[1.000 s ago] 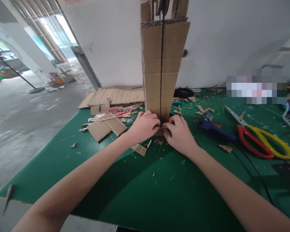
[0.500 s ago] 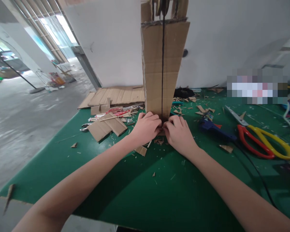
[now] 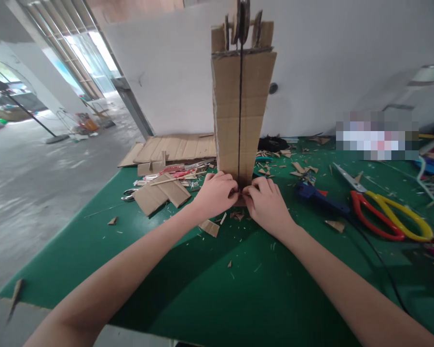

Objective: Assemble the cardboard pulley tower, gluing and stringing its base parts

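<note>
Left hand, right hand: narrow pinches, probably on black cord; six o'clock, cardboard tower. Cord handling; next, steady tension.

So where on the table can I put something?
The green table is mostly bare in front, between the left forearm and right forearm, and from the left forearm to the table's left edge. It's crowded left of the cardboard tower, with cardboard pieces, and right, around scissors and blue tool.
</note>
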`<state>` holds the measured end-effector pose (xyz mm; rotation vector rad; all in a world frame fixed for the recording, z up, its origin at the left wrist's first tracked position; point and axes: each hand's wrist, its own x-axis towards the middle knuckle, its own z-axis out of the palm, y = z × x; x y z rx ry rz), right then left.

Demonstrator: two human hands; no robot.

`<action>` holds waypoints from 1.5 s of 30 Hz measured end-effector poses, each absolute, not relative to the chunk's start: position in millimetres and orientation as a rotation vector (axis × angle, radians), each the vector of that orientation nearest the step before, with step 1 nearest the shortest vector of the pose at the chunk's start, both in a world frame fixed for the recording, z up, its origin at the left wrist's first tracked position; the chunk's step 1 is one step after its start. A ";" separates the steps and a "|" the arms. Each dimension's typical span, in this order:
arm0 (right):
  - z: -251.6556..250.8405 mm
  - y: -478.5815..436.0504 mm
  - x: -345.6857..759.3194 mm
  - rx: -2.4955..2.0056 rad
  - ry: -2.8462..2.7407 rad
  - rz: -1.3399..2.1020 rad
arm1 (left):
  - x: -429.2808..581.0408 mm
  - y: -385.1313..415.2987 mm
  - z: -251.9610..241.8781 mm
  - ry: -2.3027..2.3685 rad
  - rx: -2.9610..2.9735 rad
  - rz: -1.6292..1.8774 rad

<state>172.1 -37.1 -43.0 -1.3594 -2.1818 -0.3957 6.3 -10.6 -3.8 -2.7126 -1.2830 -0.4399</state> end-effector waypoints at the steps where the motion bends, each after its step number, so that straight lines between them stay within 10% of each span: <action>1: -42.7 -37.2 172.1 -1.365 -2.182 -0.396 | 5.3 -10.1 -2.4 -1.273 -2.719 -0.422; 34: -43.7 -37.2 168.9 -1.376 -2.216 -0.527 | -0.6 -10.7 12.3 -1.085 -2.737 -0.274; 45: -32.0 -32.3 198.3 -1.454 -2.266 -0.738 | -30.6 6.2 42.3 -1.343 -2.245 -1.463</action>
